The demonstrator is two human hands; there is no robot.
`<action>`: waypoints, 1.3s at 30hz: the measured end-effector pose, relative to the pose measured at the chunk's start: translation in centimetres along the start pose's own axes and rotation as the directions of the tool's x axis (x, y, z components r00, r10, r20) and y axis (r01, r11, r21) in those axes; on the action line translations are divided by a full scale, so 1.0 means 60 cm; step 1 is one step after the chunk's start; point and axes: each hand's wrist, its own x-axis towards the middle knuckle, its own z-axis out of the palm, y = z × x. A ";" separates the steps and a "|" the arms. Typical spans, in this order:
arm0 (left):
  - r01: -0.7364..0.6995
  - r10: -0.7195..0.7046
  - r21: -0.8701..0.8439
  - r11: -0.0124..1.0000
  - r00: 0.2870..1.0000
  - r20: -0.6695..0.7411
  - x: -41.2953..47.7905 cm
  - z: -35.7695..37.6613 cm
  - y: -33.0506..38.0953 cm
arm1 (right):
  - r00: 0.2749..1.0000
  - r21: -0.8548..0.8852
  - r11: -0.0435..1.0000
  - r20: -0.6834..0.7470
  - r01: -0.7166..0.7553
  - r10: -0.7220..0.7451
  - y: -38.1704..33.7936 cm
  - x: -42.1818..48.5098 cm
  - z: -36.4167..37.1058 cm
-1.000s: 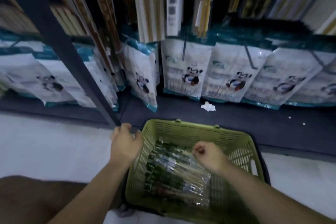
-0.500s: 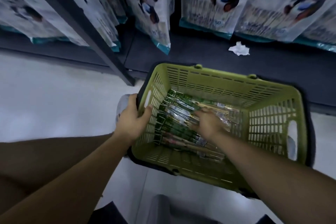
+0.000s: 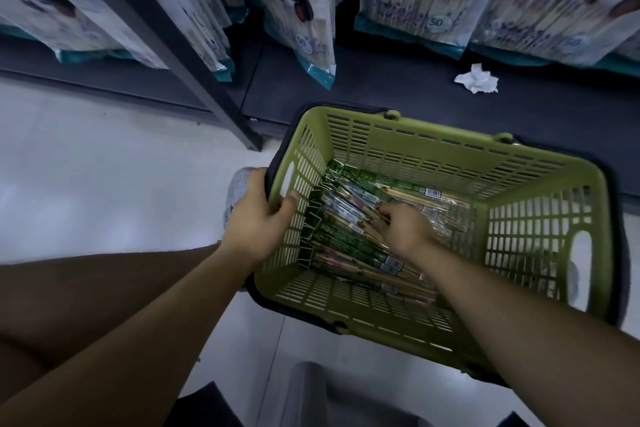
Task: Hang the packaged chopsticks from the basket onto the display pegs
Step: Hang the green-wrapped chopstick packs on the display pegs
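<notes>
A green plastic basket [image 3: 540,180] stands on the floor below me. Several packaged chopsticks [image 3: 349,246] with green labels lie side by side on its bottom. My left hand [image 3: 258,218] grips the basket's left rim, thumb inside the wall. My right hand [image 3: 403,229] is down inside the basket on top of the packs, its fingers curled into them; whether they have closed round a pack is hidden. The display pegs are out of view above.
White panda-printed bags [image 3: 304,7] hang in rows over a dark bottom shelf [image 3: 398,87]. A crumpled white tissue [image 3: 477,79] lies on that shelf. A dark slanted shelf post [image 3: 194,76] meets the pale floor left of the basket. My shoe [image 3: 238,189] shows beside the basket.
My view has tilted down from the shelves to the basket. My left hand took hold of the rim, and my right hand went down into the chopstick packs.
</notes>
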 end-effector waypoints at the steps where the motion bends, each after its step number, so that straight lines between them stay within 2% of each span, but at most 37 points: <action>1: 0.027 -0.024 -0.063 0.998 0.998 0.053 0.001 -0.005 0.003 | 1.000 0.021 1.000 0.001 -0.010 0.010 0.000 -0.003 -0.007; 3: 0.052 -0.038 -0.086 0.995 0.987 0.156 0.000 -0.014 0.007 | 1.000 0.085 0.996 -0.026 -0.012 0.014 -0.007 -0.011 -0.028; 4: -0.019 0.016 0.021 1.000 0.992 0.129 0.001 -0.018 0.013 | 0.999 0.125 0.992 -0.045 -0.002 0.007 -0.017 -0.015 -0.040; 6: -0.168 0.202 0.326 0.930 0.977 -0.073 0.005 -0.020 0.030 | 0.998 0.251 0.967 -0.062 0.037 -0.022 -0.048 -0.027 -0.071; 7: -0.243 0.312 0.374 0.895 0.940 -0.136 0.002 -0.016 0.044 | 0.998 0.353 0.934 -0.052 0.058 -0.042 -0.068 -0.034 -0.087; 8: -0.285 0.345 0.322 0.903 0.927 -0.145 -0.003 -0.011 0.060 | 0.997 0.467 0.881 -0.019 0.073 -0.072 -0.089 -0.044 -0.105; 9: -0.291 0.319 0.210 0.933 0.941 -0.112 -0.009 -0.003 0.074 | 0.992 0.564 0.822 0.035 0.080 -0.121 -0.111 -0.055 -0.121; 11: -0.166 0.167 -0.029 0.986 0.984 0.065 -0.016 0.015 0.092 | 0.958 0.669 0.738 0.150 0.084 -0.245 -0.148 -0.075 -0.140; 13: 0.010 0.049 -0.273 0.962 0.977 0.210 -0.022 0.033 0.094 | 0.919 0.703 0.709 0.241 0.057 -0.313 -0.171 -0.083 -0.139; 15: 0.094 0.008 -0.447 0.890 0.975 0.221 -0.025 0.039 0.092 | 0.870 0.786 0.615 0.344 -0.060 -0.354 -0.171 -0.083 -0.132; 17: 0.119 -0.027 -0.529 0.840 0.984 0.178 -0.018 0.034 0.085 | 0.789 0.842 0.462 0.475 -0.279 -0.389 -0.146 -0.076 -0.127; 18: 0.139 -0.062 -0.569 0.811 0.986 0.153 -0.012 0.028 0.082 | 0.756 0.817 0.453 0.538 -0.357 -0.373 -0.127 -0.070 -0.124; 19: 0.151 -0.087 -0.612 0.777 0.987 0.133 -0.005 0.021 0.078 | 0.759 0.765 0.528 0.576 -0.369 -0.303 -0.105 -0.061 -0.116; 20: 0.147 -0.097 -0.645 0.750 0.989 0.113 0.003 0.012 0.074 | 0.801 0.665 0.677 0.568 -0.315 -0.186 -0.083 -0.052 -0.104; 21: 0.134 -0.096 -0.658 0.741 0.991 0.094 0.009 0.004 0.067 | 0.874 0.505 0.832 0.483 -0.228 -0.054 -0.061 -0.042 -0.087; 22: 0.116 -0.091 -0.654 0.748 0.993 0.073 0.014 -0.003 0.059 | 0.938 0.336 0.926 0.343 -0.170 0.048 -0.040 -0.033 -0.068; 23: 0.108 -0.088 -0.645 0.757 0.994 0.063 0.016 -0.007 0.051 | 0.973 0.225 0.965 0.213 -0.138 0.090 -0.023 -0.026 -0.050; 25: 0.109 -0.091 -0.621 0.776 0.994 0.061 0.018 -0.008 0.036 | 0.993 0.117 0.990 0.102 -0.076 0.064 -0.003 -0.017 -0.020; 28: 0.111 -0.095 -0.592 0.798 0.994 0.058 0.022 -0.002 0.023 | 0.999 -0.063 0.998 0.043 -0.002 0.005 0.003 -0.009 0.008; 31: 0.079 -0.073 -0.550 0.831 0.997 0.033 0.027 0.001 0.023 | 1.000 -0.124 0.992 0.008 -0.007 0.008 -0.002 -0.001 0.019; 35: 0.049 -0.044 -0.512 0.857 0.999 0.022 0.030 0.008 0.029 | 0.996 -0.249 0.964 0.026 0.092 -0.088 -0.006 0.001 0.019; 39: 0.066 -0.052 -0.483 0.873 0.998 0.042 0.030 0.016 0.030 | 0.991 -0.266 0.957 -0.041 0.113 -0.129 0.001 -0.015 0.017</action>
